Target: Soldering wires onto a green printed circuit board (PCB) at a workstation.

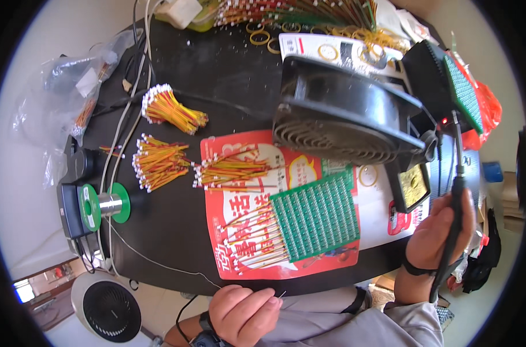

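Observation:
Solder wire is pinched in my left hand (244, 315) at the table's near edge, its short tip (283, 294) poking out past the fingers. The strand runs back to a green-flanged solder spool (109, 205) on the left. At the right, my right hand (439, 234) is closed round the dark handle of a soldering iron (457, 199), its metal end pointing up beside a black box. Between my hands lies a green circuit board panel (318, 218) on a red printed sheet (326, 270). Several red and yellow wires (254, 240) reach its left edge.
A black fan (344, 110) stands behind the panel, beside a yellow sponge tray (413, 186). Wire bundles with white connectors (173, 110) lie left of the sheet. More wires and rubber bands (260, 37) are at the back. White cables (121, 130) cross the left side.

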{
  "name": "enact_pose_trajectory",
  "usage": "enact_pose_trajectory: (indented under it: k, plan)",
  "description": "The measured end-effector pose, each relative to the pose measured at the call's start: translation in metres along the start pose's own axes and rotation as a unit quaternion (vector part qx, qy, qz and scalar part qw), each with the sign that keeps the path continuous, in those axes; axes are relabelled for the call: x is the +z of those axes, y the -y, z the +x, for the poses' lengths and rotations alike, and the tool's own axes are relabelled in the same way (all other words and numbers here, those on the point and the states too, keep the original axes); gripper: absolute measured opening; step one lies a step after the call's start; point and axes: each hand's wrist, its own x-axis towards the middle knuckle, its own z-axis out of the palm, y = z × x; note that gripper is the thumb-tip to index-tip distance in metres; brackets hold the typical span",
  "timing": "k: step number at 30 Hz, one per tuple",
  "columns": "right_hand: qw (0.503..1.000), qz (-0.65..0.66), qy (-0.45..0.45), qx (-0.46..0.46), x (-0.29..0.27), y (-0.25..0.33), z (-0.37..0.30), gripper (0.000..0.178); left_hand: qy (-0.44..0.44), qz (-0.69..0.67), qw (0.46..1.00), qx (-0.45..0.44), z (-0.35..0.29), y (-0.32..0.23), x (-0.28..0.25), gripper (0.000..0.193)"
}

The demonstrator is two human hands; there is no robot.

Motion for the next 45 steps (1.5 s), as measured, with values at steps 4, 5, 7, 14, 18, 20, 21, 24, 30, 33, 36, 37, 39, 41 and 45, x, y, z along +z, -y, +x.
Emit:
enact_pose_trajectory:
  k: [4,5,7,14,18,20,21,24,30,33,36,37,39,41,45]
  plan:
    - [0.996,0.048,-0.061,0.046,-0.003,-0.003,0.003,0.04,-0.01,0.058,0.998,0.003,-0.019,-0.002,-0.009,0.021]
    - [0.994,0.06,-0.068,0.053,-0.008,-0.008,0.003,0.04,0.02,0.05,0.999,0.005,-0.022,0.0,-0.013,0.021]
    - [0.994,0.075,-0.053,0.061,-0.013,-0.009,0.001,0.039,0.076,0.034,0.996,0.009,-0.026,0.002,-0.017,0.021]
    - [0.995,0.077,-0.051,0.041,-0.006,0.001,0.002,0.04,0.058,0.006,0.998,-0.014,-0.02,-0.013,-0.002,0.01]
    - [0.993,0.079,-0.079,0.045,-0.005,0.001,0.003,0.039,0.125,-0.013,0.992,-0.015,-0.013,-0.021,-0.013,0.011]
    - [0.993,0.079,-0.07,0.044,-0.005,0.001,0.002,0.038,0.117,-0.032,0.986,-0.113,-0.009,-0.024,-0.019,0.012]
    - [0.994,0.078,-0.057,0.045,-0.005,0.0,0.002,0.037,0.115,-0.03,0.987,-0.109,-0.007,-0.024,-0.02,0.012]
    - [0.998,0.038,-0.036,0.039,-0.004,0.003,0.004,0.034,0.036,0.042,0.968,-0.244,-0.001,-0.017,-0.022,0.015]
    - [1.0,-0.023,0.004,-0.007,-0.01,0.01,0.014,0.028,0.008,0.133,0.977,-0.166,-0.002,-0.009,-0.017,0.026]
    - [0.999,0.018,-0.004,-0.038,-0.01,0.003,0.015,0.029,-0.003,0.151,0.985,-0.083,0.001,-0.001,-0.002,0.027]
    - [0.996,0.0,0.002,-0.087,-0.009,0.007,0.02,0.031,-0.044,0.111,0.99,-0.072,-0.009,0.009,0.003,0.018]
    - [0.996,-0.012,0.02,-0.092,-0.008,0.008,0.022,0.031,-0.046,0.113,0.99,-0.069,-0.011,0.01,0.003,0.018]
    - [0.991,-0.011,0.002,-0.137,-0.006,0.005,0.026,0.032,-0.073,0.111,0.988,-0.081,-0.013,0.011,0.005,0.016]
    - [0.993,-0.006,0.022,-0.115,-0.009,0.006,0.023,0.032,-0.079,0.108,0.987,-0.086,-0.012,0.011,0.006,0.015]
    - [0.999,-0.003,0.041,-0.032,-0.02,0.011,0.015,0.028,-0.082,0.127,0.983,-0.1,-0.009,0.008,0.007,0.015]
